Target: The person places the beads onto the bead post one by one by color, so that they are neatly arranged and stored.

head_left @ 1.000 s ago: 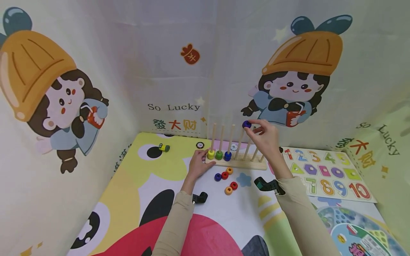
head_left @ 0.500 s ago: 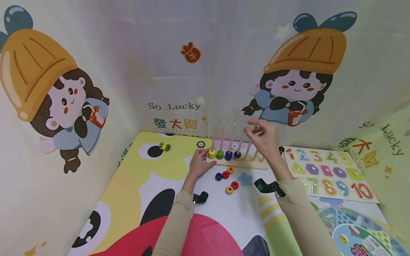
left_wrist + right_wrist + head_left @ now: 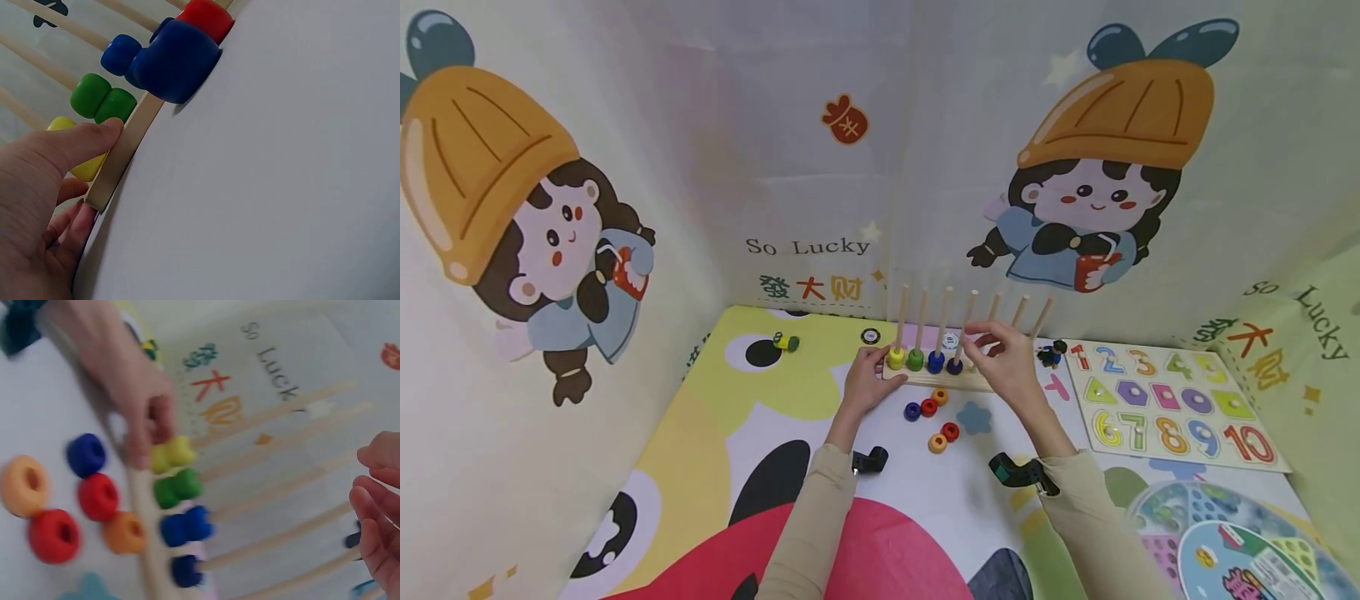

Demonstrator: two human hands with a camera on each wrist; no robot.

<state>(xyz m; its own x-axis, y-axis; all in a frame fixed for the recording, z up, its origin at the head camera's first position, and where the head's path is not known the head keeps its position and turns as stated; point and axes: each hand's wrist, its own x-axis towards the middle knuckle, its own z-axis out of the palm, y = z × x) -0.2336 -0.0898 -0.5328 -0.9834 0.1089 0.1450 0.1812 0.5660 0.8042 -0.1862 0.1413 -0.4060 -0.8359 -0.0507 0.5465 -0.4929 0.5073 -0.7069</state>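
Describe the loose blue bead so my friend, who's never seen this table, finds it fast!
Look for the wooden peg rack that the left hand grips. Five loose beads lie on the person's side of it. The blue bead is the only one there that isn't red or orange.

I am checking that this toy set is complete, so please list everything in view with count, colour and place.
Wooden rack: 1, pale, middle
Pegs: 7, pale, on the rack
Threaded beads: 7, two yellow, two green, three blue, on the four leftmost pegs
Loose beads: 5, two red, two orange, one blue, before the rack
Number board: 1, pale with coloured pieces, right
Small toy: 1, yellow-green, far left
Round discs: 2, black and whitish, behind the rack's left half
Figurine: 1, dark, beside the board
Round printed item: 1, multicoloured, lower right
Mat: 1, multicoloured, underneath
Backdrop: 1, pale with cartoons, behind
Wrist devices: 2, black
Sleeves: 2, beige
Left hand: 1, gripping the rack's left end
Right hand: 1, near the fourth peg
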